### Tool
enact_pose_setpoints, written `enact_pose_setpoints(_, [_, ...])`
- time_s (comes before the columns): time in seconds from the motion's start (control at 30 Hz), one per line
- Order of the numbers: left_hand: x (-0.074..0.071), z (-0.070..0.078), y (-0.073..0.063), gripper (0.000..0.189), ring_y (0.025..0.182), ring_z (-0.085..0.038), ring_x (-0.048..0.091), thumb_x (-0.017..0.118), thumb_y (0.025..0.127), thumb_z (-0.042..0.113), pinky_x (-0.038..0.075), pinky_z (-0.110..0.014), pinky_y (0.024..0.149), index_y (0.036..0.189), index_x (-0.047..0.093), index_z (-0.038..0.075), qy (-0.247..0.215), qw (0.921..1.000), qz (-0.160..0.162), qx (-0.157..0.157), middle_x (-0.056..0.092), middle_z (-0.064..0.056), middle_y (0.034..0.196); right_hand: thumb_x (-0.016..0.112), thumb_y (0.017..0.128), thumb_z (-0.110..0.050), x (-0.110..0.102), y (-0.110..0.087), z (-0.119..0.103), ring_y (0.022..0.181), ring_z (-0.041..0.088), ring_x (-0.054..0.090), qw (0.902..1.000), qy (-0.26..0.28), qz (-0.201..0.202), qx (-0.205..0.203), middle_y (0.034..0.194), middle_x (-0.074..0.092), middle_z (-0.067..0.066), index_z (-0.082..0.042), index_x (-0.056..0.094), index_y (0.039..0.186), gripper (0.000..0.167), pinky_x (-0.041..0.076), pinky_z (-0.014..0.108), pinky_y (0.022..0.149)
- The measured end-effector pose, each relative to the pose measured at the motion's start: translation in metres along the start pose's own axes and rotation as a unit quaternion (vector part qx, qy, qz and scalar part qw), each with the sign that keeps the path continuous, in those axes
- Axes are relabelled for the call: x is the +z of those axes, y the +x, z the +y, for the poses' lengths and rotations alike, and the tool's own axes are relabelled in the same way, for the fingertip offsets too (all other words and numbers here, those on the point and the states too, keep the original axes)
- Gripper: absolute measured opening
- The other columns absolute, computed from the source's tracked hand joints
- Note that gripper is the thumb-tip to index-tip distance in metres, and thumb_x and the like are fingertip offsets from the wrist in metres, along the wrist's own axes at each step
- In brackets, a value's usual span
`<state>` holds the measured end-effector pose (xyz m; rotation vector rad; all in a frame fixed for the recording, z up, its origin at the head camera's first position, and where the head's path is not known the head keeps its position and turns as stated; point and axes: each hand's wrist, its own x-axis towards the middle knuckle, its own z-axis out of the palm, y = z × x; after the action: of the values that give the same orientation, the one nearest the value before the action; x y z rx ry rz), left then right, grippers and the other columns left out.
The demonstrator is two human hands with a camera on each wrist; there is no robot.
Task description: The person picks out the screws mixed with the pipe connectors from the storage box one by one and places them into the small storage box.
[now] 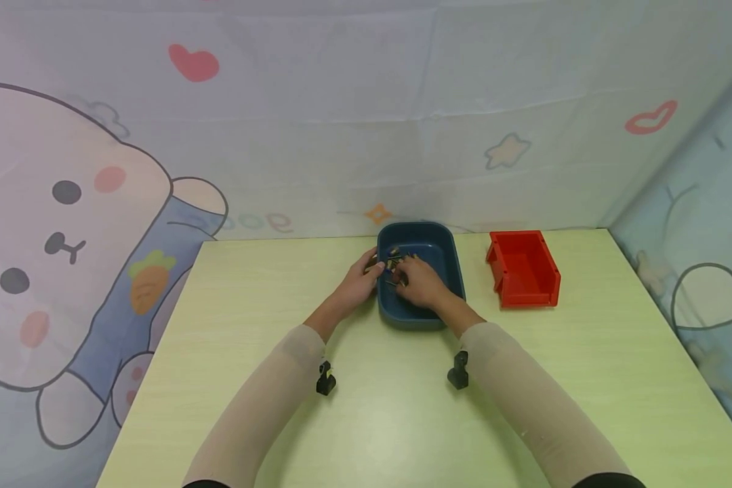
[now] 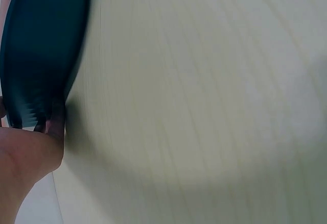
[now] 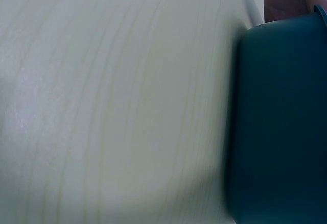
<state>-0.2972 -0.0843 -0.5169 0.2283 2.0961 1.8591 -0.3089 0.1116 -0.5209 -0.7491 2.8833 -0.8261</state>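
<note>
The head view is lit softly and fairly evenly; a pale sheen is spread over the near middle of the table (image 1: 378, 420), and faint, soft-edged shadows are cast between the sleeves (image 1: 262, 407). The wrist views are dimmer and blurred, with broad shadow laid across the table and the blue bin (image 3: 286, 122) rendered dark, almost without detail.

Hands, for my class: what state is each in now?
Left hand: holding the blue bin.
Right hand: among small pieces; whether holding any cannot be told.
</note>
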Motion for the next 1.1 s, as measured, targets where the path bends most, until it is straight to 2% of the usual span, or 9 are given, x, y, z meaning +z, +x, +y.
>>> enact_pose_setpoints(0.27, [0.0002, 0.0004, -0.0012, 0.058, 0.152, -0.035, 0.039, 0.045, 0.116, 0.028, 0.043, -0.052, 0.118, 0.170, 0.025, 0.019, 0.017, 0.9999, 0.000, -0.002, 0.036, -0.017, 0.167, 0.075, 0.089, -0.006, 0.0000, -0.0008, 0.0009, 0.091, 0.028, 0.063, 0.9999, -0.009, -0.002, -0.007, 0.093, 0.065, 0.008, -0.002, 0.074, 0.096, 0.009, 0.026, 0.053, 0.127])
enact_pose_setpoints(0.53, [0.0005, 0.0015, -0.0016, 0.057, 0.151, -0.035, 0.040, 0.044, 0.117, 0.024, 0.042, -0.053, 0.118, 0.170, 0.026, 0.018, 0.014, 0.9999, 0.002, 0.003, 0.037, -0.018, 0.166, 0.076, 0.089, -0.005, -0.0003, -0.0011, -0.0007, 0.086, 0.026, 0.060, 0.9999, -0.001, 0.007, -0.015, 0.086, 0.061, 0.006, -0.004, 0.072, 0.088, 0.004, 0.025, 0.055, 0.127])
enact_pose_setpoints(0.83, [0.0005, 0.0009, -0.0017, 0.057, 0.151, -0.034, 0.040, 0.044, 0.117, 0.026, 0.043, -0.052, 0.118, 0.170, 0.026, 0.017, 0.023, 0.9997, 0.003, 0.007, 0.038, -0.018, 0.166, 0.074, 0.091, -0.005, -0.0012, -0.0018, -0.0024, 0.086, 0.027, 0.062, 0.9998, -0.002, 0.014, -0.016, 0.086, 0.064, 0.007, -0.002, 0.074, 0.088, 0.004, 0.028, 0.055, 0.126])
enact_pose_setpoints(1.1, [0.0006, 0.0021, -0.0027, 0.057, 0.152, -0.035, 0.040, 0.045, 0.116, 0.026, 0.043, -0.053, 0.118, 0.170, 0.025, 0.017, 0.024, 0.9997, 0.004, 0.003, 0.037, -0.018, 0.166, 0.073, 0.093, -0.008, -0.0012, -0.0014, -0.0018, 0.087, 0.027, 0.061, 0.9998, 0.010, 0.016, 0.003, 0.089, 0.066, 0.007, -0.004, 0.074, 0.091, 0.004, 0.029, 0.052, 0.127])
